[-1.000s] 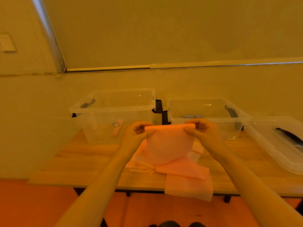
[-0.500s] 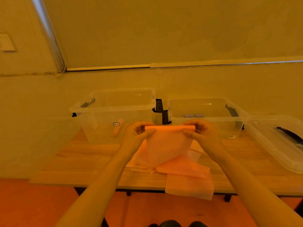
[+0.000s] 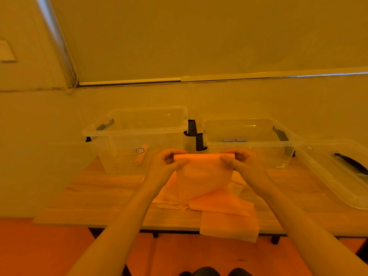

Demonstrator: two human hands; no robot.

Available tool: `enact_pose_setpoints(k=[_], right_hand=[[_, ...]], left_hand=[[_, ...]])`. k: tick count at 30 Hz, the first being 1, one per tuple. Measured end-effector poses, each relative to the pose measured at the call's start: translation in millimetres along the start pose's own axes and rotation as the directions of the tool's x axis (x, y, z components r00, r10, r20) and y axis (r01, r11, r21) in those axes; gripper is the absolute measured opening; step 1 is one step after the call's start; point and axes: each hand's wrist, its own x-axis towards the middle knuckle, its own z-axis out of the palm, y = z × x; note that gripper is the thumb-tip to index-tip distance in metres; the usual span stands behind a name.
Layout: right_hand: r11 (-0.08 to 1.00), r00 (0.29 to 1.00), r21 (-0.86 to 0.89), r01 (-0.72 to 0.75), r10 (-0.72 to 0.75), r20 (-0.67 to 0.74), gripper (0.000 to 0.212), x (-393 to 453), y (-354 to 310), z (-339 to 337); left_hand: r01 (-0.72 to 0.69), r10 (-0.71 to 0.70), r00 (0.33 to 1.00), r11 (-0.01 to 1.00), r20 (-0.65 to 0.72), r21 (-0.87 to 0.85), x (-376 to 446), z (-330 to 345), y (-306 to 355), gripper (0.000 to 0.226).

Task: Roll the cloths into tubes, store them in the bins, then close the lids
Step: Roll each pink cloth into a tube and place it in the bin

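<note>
Head view: cloth (image 3: pixel 203 176) roll's long axis left-right, ends pinched by left hand (image 3: pixel 166 166) and right hand (image 3: pixel 244 165).

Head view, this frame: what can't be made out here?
- Label on the left bin: too small to read.
- Two grey items in the right bin: too small to identify.
- Lid: cut off by the right edge.
- Cloth pile: hands and the cloth they hold hide part; count unclear.
- True colours: orange lighting tints everything.
</note>
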Motion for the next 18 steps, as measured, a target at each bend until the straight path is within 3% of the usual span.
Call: enact_pose_setpoints(k=[3, 18], right_hand=[[1.0, 1.0, 0.015, 0.012, -0.012, -0.004, 0.024, 0.4, -0.4, 0.7], [0.998, 0.998, 0.006, 0.065, -0.065, -0.028, 0.025, 0.2, -0.3, 0.8]], left_hand=[[-0.01, 0.01, 1.0, 1.0, -0.02, 0.006, -1.3, 0.6, 2.1, 0.019], [-0.008, 0.009, 1.0, 1.0, 0.016, -0.029, -6.9, 2.3, 2.2, 0.023]])
